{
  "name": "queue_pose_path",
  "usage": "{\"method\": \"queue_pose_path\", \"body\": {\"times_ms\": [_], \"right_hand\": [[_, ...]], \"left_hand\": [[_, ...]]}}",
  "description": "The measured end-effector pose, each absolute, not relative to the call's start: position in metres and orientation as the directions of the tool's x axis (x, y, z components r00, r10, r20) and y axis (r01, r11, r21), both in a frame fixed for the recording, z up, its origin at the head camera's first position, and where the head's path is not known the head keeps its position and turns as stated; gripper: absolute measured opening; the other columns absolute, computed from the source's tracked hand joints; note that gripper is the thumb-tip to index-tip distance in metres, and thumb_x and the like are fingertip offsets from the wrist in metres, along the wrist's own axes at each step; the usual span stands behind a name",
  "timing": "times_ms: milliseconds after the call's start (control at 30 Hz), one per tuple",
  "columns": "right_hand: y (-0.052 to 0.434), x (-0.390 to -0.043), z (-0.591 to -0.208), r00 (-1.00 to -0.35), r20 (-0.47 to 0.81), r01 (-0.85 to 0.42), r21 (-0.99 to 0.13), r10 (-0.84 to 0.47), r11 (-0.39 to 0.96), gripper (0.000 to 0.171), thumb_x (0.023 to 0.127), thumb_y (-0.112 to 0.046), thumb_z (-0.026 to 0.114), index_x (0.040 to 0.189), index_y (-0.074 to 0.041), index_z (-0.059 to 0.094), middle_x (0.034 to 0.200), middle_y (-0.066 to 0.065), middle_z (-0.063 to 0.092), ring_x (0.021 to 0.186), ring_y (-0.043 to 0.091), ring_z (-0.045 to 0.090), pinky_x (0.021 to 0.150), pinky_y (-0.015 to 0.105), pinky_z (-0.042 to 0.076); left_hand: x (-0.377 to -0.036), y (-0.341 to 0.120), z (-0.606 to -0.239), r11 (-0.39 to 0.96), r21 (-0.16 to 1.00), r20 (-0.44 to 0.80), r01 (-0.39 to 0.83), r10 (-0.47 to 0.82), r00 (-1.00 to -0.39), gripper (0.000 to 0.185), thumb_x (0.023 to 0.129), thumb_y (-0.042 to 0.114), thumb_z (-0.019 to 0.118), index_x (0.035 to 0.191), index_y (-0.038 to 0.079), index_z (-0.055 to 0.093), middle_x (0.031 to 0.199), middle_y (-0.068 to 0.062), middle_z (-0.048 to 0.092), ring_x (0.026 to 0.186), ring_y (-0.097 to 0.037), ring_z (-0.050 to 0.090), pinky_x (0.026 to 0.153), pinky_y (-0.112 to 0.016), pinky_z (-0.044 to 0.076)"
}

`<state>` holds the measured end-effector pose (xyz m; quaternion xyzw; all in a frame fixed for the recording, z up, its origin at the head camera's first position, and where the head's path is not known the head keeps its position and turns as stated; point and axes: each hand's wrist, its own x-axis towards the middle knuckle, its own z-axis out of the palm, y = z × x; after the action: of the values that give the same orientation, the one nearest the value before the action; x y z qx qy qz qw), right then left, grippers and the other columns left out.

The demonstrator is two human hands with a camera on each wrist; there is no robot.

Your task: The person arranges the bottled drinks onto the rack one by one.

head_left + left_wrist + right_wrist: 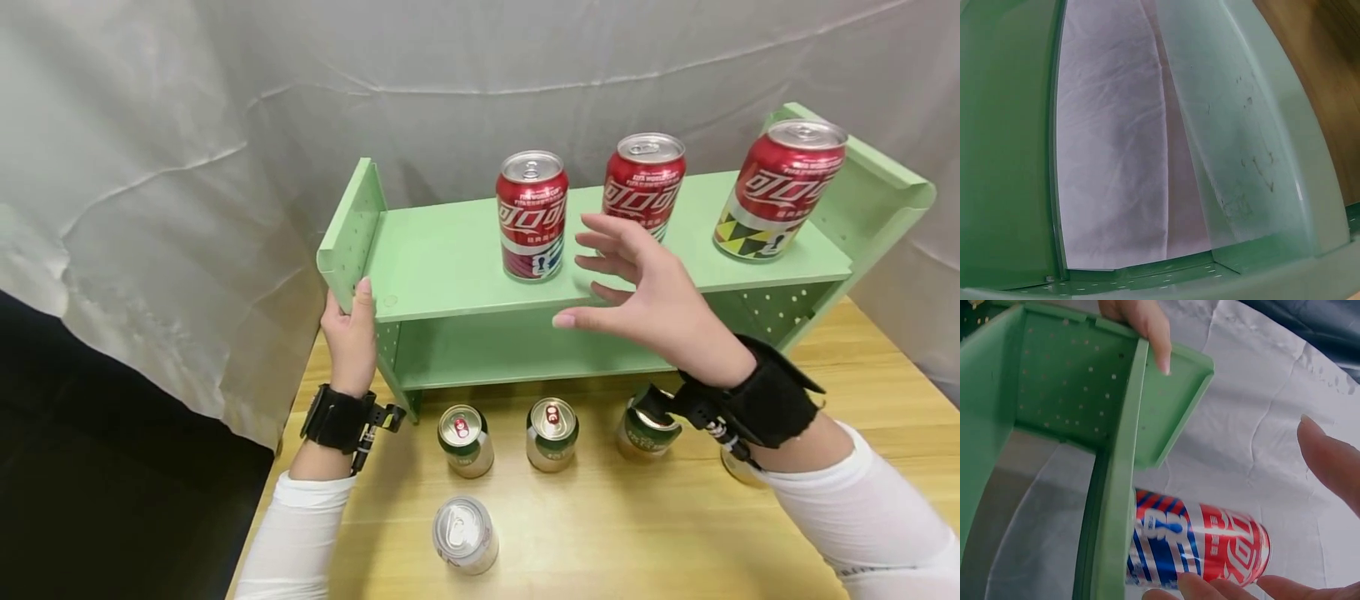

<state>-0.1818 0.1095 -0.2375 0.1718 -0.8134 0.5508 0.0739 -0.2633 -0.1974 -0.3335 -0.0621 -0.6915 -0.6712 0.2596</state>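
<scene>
A green two-level shelf stands on the wooden table. Three red cola cans stand on its top board: left, middle, right. My left hand grips the shelf's left side panel, thumb on its front edge; one of its fingers shows on the panel in the right wrist view. My right hand hovers open with spread fingers just right of the left red can, not touching it. The left wrist view shows only the green panel and white cloth.
On the table before the shelf stand three green cans, a fourth can half hidden under my right wrist, and a silver can nearer me. A white cloth hangs behind. The table's left edge drops to a dark floor.
</scene>
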Motion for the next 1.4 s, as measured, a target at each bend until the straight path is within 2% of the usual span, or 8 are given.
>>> {"method": "queue_pose_path", "body": {"times_ms": [267,467,600,767,900,1067,1300,1400], "right_hand": [[0.105,-0.171,-0.249,-0.89,0.407,-0.451,-0.855,-0.206,0.256,0.08,0.071,0.0,0.08,0.14,-0.006,0.04,0.137,0.013,0.049,0.122,0.025,0.052,0.096,0.027,0.048],[0.092,-0.165,-0.266,-0.856,0.417,-0.495,-0.832,-0.307,0.25,0.083,0.067,-0.002,0.084,0.139,-0.006,0.043,0.135,0.012,0.051,0.121,0.023,0.053,0.098,0.028,0.047],[0.085,-0.16,-0.271,-0.823,0.42,-0.529,-0.812,-0.383,0.246,0.085,0.066,-0.005,0.085,0.14,-0.007,0.042,0.137,0.011,0.05,0.123,0.025,0.051,0.1,0.027,0.045],[0.078,-0.155,-0.276,-0.789,0.421,-0.558,-0.795,-0.447,0.237,0.086,0.066,-0.008,0.085,0.141,-0.009,0.041,0.139,0.005,0.049,0.124,0.021,0.05,0.103,0.028,0.043],[0.067,-0.152,-0.287,-0.761,0.456,-0.586,-0.789,-0.462,0.186,0.083,0.065,-0.006,0.085,0.138,-0.008,0.045,0.137,0.006,0.051,0.122,0.019,0.052,0.1,0.033,0.045],[0.055,-0.151,-0.308,-0.736,0.5,-0.6,-0.794,-0.457,0.099,0.079,0.063,-0.001,0.085,0.134,-0.002,0.048,0.131,0.013,0.055,0.116,0.024,0.056,0.098,0.035,0.047],[0.043,-0.149,-0.324,-0.718,0.516,-0.604,-0.795,-0.468,0.05,0.08,0.061,-0.005,0.086,0.132,-0.001,0.049,0.129,0.015,0.057,0.114,0.024,0.057,0.098,0.033,0.047],[0.035,-0.149,-0.33,-0.678,0.551,-0.639,-0.769,-0.486,0.019,0.08,0.061,-0.006,0.087,0.131,0.001,0.049,0.127,0.017,0.058,0.112,0.025,0.058,0.097,0.034,0.048]], "left_hand": [[-0.268,-0.193,-0.333,0.105,0.89,0.455,0.443,-0.252,-0.854,0.044,0.097,0.024,0.052,0.138,0.009,0.046,0.1,0.005,0.055,0.083,-0.009,0.045,0.092,-0.027,0.043],[-0.267,-0.195,-0.336,0.114,0.896,0.444,0.429,-0.275,-0.853,0.042,0.097,0.023,0.052,0.137,0.01,0.048,0.075,0.004,0.039,0.063,-0.008,0.032,0.075,-0.024,0.041],[-0.267,-0.194,-0.336,0.108,0.896,0.443,0.43,-0.28,-0.852,0.042,0.097,0.024,0.052,0.137,0.011,0.048,0.072,0.004,0.037,0.059,-0.008,0.029,0.066,-0.023,0.04],[-0.267,-0.193,-0.336,0.099,0.897,0.441,0.431,-0.285,-0.851,0.042,0.097,0.024,0.052,0.136,0.009,0.049,0.072,0.005,0.039,0.061,-0.007,0.032,0.068,-0.021,0.04],[-0.266,-0.194,-0.337,0.113,0.899,0.437,0.423,-0.303,-0.847,0.041,0.097,0.024,0.053,0.136,0.01,0.05,0.067,0.005,0.034,0.056,-0.007,0.029,0.057,-0.02,0.036],[-0.265,-0.195,-0.34,0.1,0.9,0.434,0.424,-0.292,-0.852,0.043,0.098,0.025,0.052,0.138,0.01,0.047,0.069,0.004,0.033,0.058,-0.007,0.028,0.062,-0.021,0.036],[-0.267,-0.194,-0.341,0.088,0.889,0.454,0.449,-0.288,-0.843,0.042,0.098,0.021,0.051,0.138,0.009,0.047,0.072,0.003,0.035,0.06,-0.008,0.029,0.068,-0.023,0.037],[-0.268,-0.194,-0.34,0.095,0.882,0.468,0.462,-0.295,-0.833,0.041,0.098,0.02,0.051,0.137,0.008,0.048,0.071,0.003,0.033,0.059,-0.008,0.028,0.064,-0.023,0.035]]}}
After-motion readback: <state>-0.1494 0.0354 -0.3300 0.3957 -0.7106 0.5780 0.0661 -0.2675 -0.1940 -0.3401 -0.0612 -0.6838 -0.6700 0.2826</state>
